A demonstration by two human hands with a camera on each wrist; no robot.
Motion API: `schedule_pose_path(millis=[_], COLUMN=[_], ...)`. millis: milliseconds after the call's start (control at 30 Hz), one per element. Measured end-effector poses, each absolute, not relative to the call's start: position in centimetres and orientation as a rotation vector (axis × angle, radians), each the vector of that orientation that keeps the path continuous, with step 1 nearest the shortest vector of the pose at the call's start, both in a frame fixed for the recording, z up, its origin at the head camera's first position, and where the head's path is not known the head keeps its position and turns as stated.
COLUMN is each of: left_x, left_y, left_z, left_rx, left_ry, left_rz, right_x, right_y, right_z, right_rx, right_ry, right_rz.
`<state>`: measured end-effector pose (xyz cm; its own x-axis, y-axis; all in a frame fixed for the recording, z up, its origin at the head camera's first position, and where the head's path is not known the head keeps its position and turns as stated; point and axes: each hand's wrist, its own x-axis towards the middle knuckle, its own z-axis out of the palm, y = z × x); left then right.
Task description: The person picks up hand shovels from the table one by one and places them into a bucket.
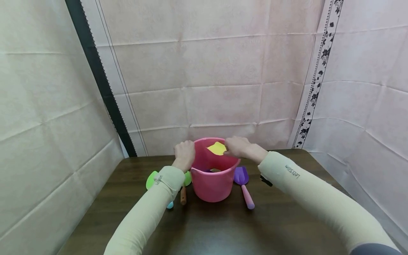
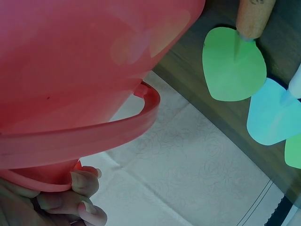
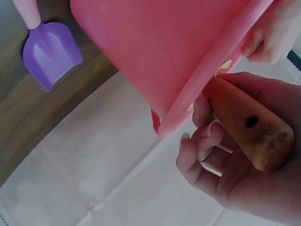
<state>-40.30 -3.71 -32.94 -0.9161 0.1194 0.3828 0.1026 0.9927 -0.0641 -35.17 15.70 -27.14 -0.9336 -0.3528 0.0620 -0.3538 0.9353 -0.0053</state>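
A pink bucket point(image 1: 211, 187) stands upright on the table, its mouth tilted into the head view. My left hand point(image 1: 185, 153) grips the bucket's rim at the left, fingers curled over it in the left wrist view. Across the opening, my right hand point(image 1: 239, 147) holds a toy shovel by its wooden handle point(image 3: 249, 122). The shovel's yellow blade point(image 1: 217, 148) points left over the inside of the bucket; in the right wrist view the rim hides most of it. Small yellowish and purple patches show low inside the bucket.
Right of the bucket lies a purple shovel point(image 1: 241, 176) with a pink handle. On the left are a green spade point(image 2: 234, 66) with a wooden handle, a light-blue one point(image 2: 273, 113) and another green one point(image 2: 293, 150). Cloth curtains point(image 1: 223, 71) hang behind the wooden table point(image 1: 216, 230).
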Motion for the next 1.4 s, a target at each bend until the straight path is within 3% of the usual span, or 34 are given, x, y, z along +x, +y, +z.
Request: schedule_pose_path(millis=[567,1400], left_x=[-40.4,-40.2], left_y=[-3.8,-3.7], left_z=[-33.6,-33.1], left_rx=[-0.141,-0.140], left_ry=[-2.746,-2.743], left_rz=[0.068,0.086], right_x=[-36.3,-37.2], right_y=[12.1,10.8], right_z=[-30.0,-32.4], right_rx=[0.512,0.450], right_ry=[-3.174,-3.308], right_rz=[-0.007,0.116])
